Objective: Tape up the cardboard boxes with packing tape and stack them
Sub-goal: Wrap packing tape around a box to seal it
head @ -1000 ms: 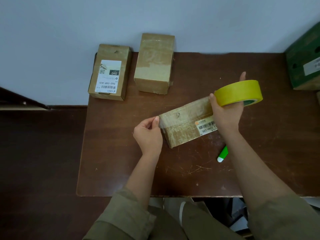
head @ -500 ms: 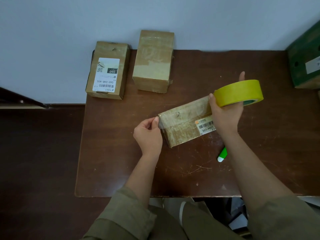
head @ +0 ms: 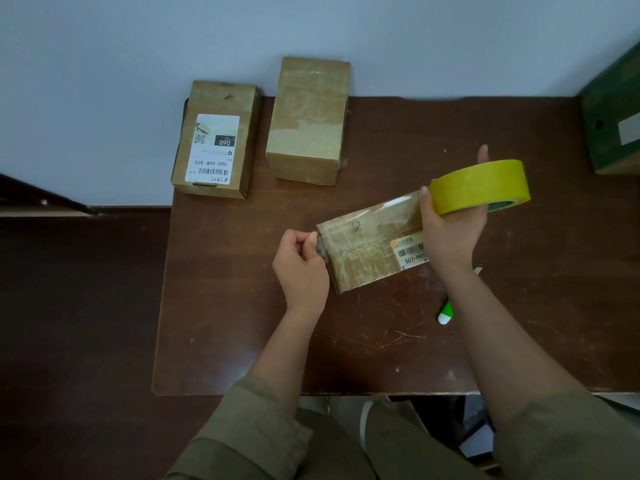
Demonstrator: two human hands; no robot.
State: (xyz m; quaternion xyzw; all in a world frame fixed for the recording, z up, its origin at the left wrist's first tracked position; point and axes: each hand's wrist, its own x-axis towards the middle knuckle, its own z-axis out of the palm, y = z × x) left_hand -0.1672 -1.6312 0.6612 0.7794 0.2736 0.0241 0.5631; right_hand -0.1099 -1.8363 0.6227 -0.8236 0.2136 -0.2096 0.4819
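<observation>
The left hand [head: 302,263] pinches the tape end against the near-left corner of the cardboard box [head: 372,242] lying mid-worktop [head: 242,341]; the right hand [head: 450,230] grips the yellow tape roll [head: 479,187] (tilted) above the box's right end; two more boxes [head: 216,140] [head: 308,121] stand apart at the far edge.

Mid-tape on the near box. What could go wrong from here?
1. The left hand only pinches the tape end at the box corner; it may peel off under pull.
2. The tape roll sits raised in the right hand, so the strip could land skewed or wrinkled.
3. The green cutter lies under the right forearm and could be knocked away.
</observation>
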